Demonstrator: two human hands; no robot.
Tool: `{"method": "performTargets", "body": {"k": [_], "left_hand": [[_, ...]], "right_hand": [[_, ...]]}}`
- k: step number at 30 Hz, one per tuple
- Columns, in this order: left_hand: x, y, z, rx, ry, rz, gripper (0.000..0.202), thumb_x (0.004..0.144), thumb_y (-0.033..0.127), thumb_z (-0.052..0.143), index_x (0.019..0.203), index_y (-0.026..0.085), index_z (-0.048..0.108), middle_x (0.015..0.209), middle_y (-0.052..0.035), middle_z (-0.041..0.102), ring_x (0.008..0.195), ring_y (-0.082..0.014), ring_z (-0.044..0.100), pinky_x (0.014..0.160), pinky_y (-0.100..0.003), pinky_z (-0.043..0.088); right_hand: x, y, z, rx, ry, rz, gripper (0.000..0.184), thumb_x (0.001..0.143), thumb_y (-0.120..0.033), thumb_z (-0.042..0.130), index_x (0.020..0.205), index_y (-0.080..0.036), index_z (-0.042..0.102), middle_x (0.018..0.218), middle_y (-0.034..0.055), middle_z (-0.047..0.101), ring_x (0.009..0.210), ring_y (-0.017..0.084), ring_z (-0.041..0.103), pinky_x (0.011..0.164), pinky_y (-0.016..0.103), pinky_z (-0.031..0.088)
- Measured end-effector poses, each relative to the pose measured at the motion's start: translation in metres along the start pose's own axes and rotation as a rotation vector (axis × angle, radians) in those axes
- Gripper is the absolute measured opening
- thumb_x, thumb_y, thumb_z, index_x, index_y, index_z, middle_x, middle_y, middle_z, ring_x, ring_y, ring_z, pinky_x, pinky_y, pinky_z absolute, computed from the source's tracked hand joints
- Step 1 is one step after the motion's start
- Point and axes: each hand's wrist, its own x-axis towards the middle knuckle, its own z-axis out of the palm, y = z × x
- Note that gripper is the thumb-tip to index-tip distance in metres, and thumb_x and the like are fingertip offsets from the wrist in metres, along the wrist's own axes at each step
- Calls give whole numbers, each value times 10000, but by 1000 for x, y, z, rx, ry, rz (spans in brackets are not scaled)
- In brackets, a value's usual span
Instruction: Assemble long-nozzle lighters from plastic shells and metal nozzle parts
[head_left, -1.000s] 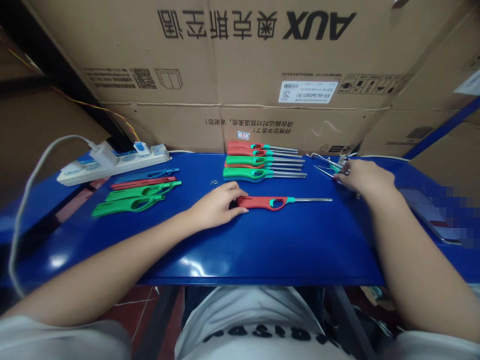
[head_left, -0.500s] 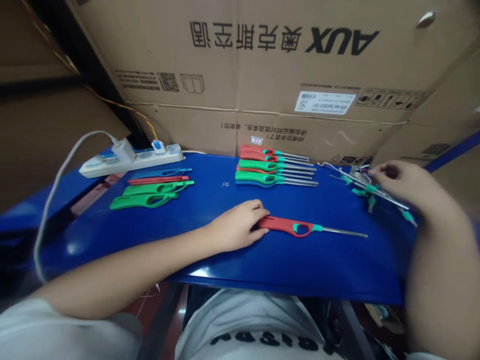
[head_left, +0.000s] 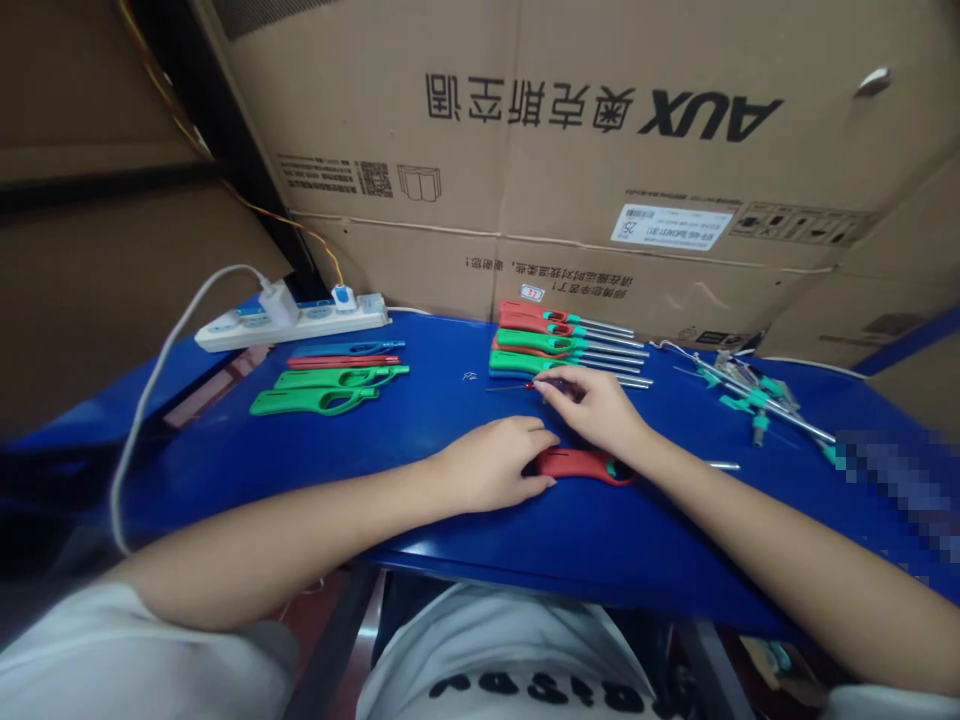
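Observation:
My left hand rests on the blue table, its fingers curled over the handle end of a red long-nosed lighter. My right hand lies across that lighter and pinches a thin red-tipped wire between fingertips. The lighter's metal tube tip pokes out past my right forearm. A stack of assembled red and green lighters lies just beyond my right hand.
Green, red and blue lighter shells lie at the left, behind them a white power strip with its cable. Loose metal tubes with teal parts lie at the right. Cardboard boxes wall the back.
My right hand left the loose parts at the right and came to the middle, holding a thin wire above the red lighter. My left hand stayed on the lighter's handle.

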Motion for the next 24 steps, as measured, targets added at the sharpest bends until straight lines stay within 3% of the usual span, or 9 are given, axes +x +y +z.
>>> {"method": "performTargets", "body": {"k": [3,8,16,24], "left_hand": [[0,-1,0,2,7,4,269,872,285,720,1101,146,695,1059,-102,688,993,-259,669,854,-347,530],[2,-4,2,-5,22,20,249,860,304,736,1054,148,717,1041,-93,699,972,-256,666,824,-345,528],[2,-5,1,42,31,17,284,877,360,727,1075,157,723,993,-77,689,938,-245,664,789,-325,519],[4,-8,1,42,34,12,302,878,374,726,1090,159,721,1016,-78,692,952,-243,663,793,-324,519]], "right_hand": [[9,-1,9,35,0,23,274,894,-393,624,917,-168,778,729,53,757,559,169,607,555,293,448],[14,-4,17,77,-10,34,252,890,-374,637,931,-169,778,819,70,782,651,203,678,631,322,507],[18,2,13,187,26,98,304,874,-425,652,957,-158,772,806,84,780,680,211,689,673,342,535],[19,0,18,148,-20,93,268,875,-395,643,937,-167,769,783,70,775,638,200,667,637,335,513]]}}
